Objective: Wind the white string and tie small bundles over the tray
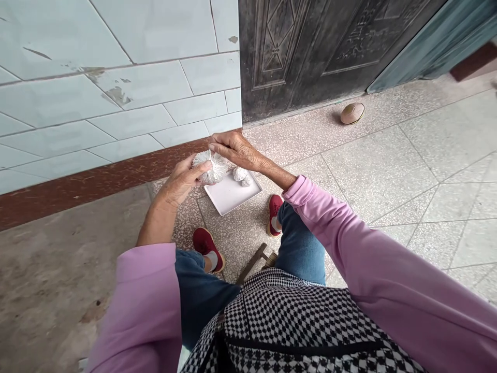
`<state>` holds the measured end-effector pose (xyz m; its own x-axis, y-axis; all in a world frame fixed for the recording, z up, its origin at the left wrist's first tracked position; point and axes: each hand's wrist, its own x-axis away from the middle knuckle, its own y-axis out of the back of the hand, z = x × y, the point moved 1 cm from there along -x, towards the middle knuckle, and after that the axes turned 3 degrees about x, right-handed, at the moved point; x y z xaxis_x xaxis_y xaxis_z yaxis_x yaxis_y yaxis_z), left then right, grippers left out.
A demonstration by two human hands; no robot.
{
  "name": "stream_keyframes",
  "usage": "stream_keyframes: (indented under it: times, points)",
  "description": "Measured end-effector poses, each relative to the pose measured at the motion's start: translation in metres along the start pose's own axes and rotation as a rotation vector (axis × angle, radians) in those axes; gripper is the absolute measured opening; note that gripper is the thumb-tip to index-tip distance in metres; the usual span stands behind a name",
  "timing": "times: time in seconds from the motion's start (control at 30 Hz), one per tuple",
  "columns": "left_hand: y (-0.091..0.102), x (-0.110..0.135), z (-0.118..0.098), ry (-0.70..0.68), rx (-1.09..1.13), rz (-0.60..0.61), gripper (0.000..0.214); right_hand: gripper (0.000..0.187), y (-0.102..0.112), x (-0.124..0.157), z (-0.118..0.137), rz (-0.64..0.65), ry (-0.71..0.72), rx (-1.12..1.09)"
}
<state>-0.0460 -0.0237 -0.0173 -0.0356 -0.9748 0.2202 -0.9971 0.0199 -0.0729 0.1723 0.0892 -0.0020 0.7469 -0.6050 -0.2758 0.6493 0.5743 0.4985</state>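
My left hand (pixel 179 182) is wrapped round a ball of white yarn (pixel 214 168), its thumb lying across the front. The strands of the ball fan outward from its middle. At the ball's upper edge my right hand (pixel 235 147) is closed in a pinch, with a short white strand (pixel 210 154) showing at its fingertips. Below both hands a shallow white tray (pixel 229 201) rests on the floor. Smaller white balls (pixel 239 174) lie at its far right side, partly hidden by my right hand.
A tiled wall (pixel 155 83) with a red-brown base strip rises ahead, beside a dark carved door (pixel 279 57). A rounded pinkish object (pixel 352 113) sits on the floor by the door. My red shoes (pixel 204 242) flank the tray, and part of a low wooden seat (pixel 254 261) shows between my legs.
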Motion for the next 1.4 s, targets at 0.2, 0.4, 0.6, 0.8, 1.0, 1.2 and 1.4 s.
stream_keyframes:
  times: [0.2, 0.4, 0.6, 0.8, 1.0, 1.2, 1.4]
  points:
    - [0.000, 0.003, -0.004, 0.032, -0.053, 0.040, 0.082, 0.042, -0.003, 0.001, 0.000, 0.014, 0.008, -0.004]
    - [-0.007, 0.003, -0.012, -0.028, -0.271, -0.048, 0.084, 0.042, -0.010, 0.000, 0.004, 0.058, -0.066, -0.006]
    - [-0.013, 0.008, -0.015, -0.026, -0.031, 0.037, 0.061, 0.050, -0.008, -0.007, -0.010, -0.017, -0.115, -0.167]
    - [-0.017, 0.010, -0.010, -0.018, 0.083, 0.026, 0.069, 0.049, -0.013, -0.016, -0.034, -0.065, -0.209, -0.265]
    - [-0.010, -0.001, -0.011, -0.082, 0.231, -0.098, 0.093, 0.046, -0.024, -0.016, -0.024, -0.024, -0.260, -0.077]
    - [0.013, -0.007, -0.013, -0.114, 0.306, -0.273, 0.104, 0.042, -0.027, -0.003, -0.005, 0.185, -0.202, 0.104]
    - [0.013, -0.010, -0.005, -0.153, 0.366, -0.352, 0.097, 0.044, -0.035, 0.005, 0.006, 0.247, -0.133, 0.260]
